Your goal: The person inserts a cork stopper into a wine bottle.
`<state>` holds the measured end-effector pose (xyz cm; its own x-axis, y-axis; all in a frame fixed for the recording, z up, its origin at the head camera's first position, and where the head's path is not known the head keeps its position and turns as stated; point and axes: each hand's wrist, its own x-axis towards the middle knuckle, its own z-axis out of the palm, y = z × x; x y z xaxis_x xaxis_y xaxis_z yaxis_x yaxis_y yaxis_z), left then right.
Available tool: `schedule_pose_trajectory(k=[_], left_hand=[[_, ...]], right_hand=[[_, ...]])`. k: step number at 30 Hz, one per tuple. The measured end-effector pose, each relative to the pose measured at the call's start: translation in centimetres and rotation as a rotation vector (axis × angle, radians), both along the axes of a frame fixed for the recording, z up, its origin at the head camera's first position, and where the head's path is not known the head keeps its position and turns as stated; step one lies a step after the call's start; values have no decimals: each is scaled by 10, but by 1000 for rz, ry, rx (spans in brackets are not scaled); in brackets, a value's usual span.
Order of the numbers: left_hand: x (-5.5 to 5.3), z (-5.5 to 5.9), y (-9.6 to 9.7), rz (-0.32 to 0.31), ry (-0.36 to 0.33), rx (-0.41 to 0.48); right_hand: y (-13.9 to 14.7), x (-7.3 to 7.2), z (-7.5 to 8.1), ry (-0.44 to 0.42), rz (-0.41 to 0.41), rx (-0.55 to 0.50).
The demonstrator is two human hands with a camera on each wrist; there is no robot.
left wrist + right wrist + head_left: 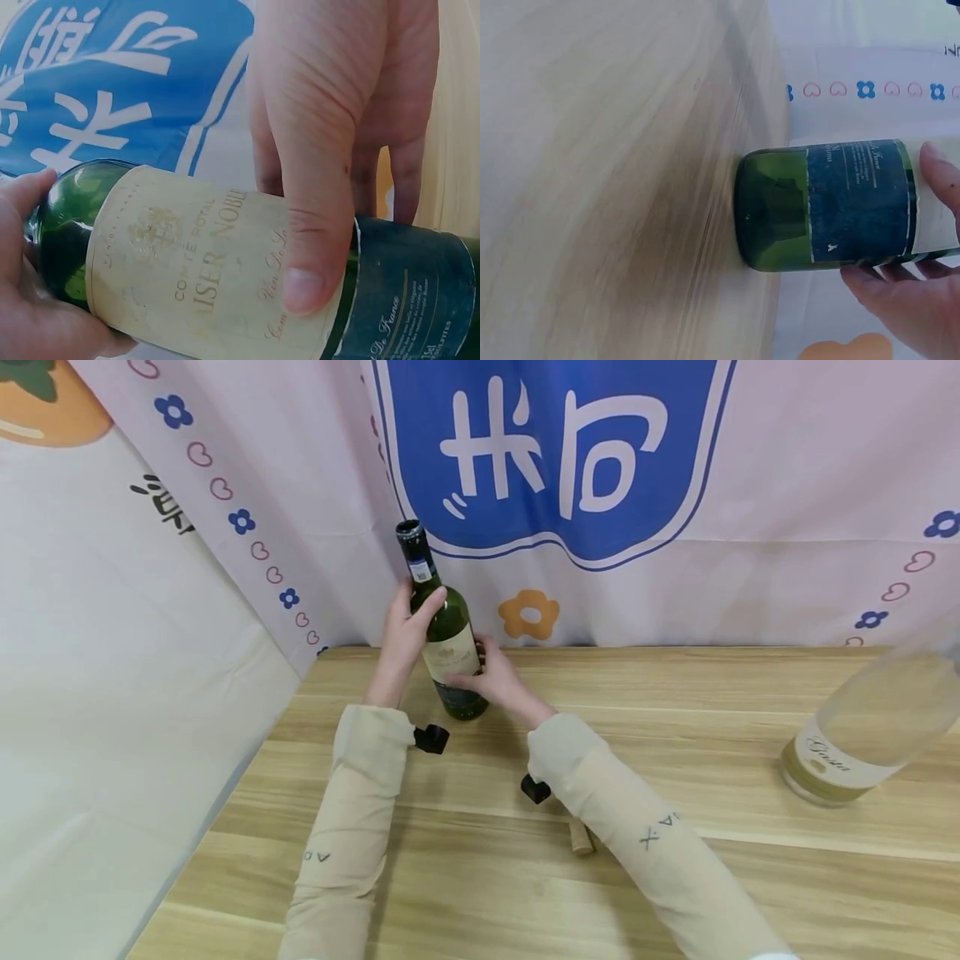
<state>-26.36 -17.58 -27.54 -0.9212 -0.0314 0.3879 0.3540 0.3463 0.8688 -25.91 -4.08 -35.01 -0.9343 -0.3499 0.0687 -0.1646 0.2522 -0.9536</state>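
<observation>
Head view: left hand (403, 639) and right hand (495, 681) each had a curled grip round upright bottle (448, 635) on tabletop (675, 710).

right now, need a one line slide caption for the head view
Both hands, left hand and right hand, grip an upright green wine bottle on a wooden table.

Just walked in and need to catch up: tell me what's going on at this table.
A person in beige sleeves holds a green wine bottle standing upright on the wooden table, near its back edge. The left hand grips the bottle at its shoulder; the right hand grips it lower down, around the label. A cork lies on the table by the right forearm. A clear bottle stands apart at the right, untouched.
</observation>
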Motion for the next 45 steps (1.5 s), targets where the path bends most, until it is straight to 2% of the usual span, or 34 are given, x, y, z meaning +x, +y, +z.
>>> schedule_pose_trajectory(k=[8, 15, 21, 24, 29, 35, 40, 45], left_hand=[[24, 2, 3, -109, 0, 18], [48, 8, 5, -150, 46, 0], [75, 19, 11, -222, 72, -31], [89, 24, 14, -238, 70, -40], [111, 30, 19, -254, 51, -49], [135, 33, 26, -269, 47, -32], [149, 30, 33, -291, 55, -28], [156, 23, 39, -307, 37, -34]], right_hand=[[13, 13, 12, -8, 58, 53], [28, 29, 21, 54, 197, 49], [38, 50, 32, 103, 291, 28], [40, 61, 35, 168, 296, 8], [42, 79, 37, 246, 289, -103], [44, 98, 37, 246, 311, -230], [51, 113, 33, 235, 313, -246], [58, 124, 27, 224, 304, -239]])
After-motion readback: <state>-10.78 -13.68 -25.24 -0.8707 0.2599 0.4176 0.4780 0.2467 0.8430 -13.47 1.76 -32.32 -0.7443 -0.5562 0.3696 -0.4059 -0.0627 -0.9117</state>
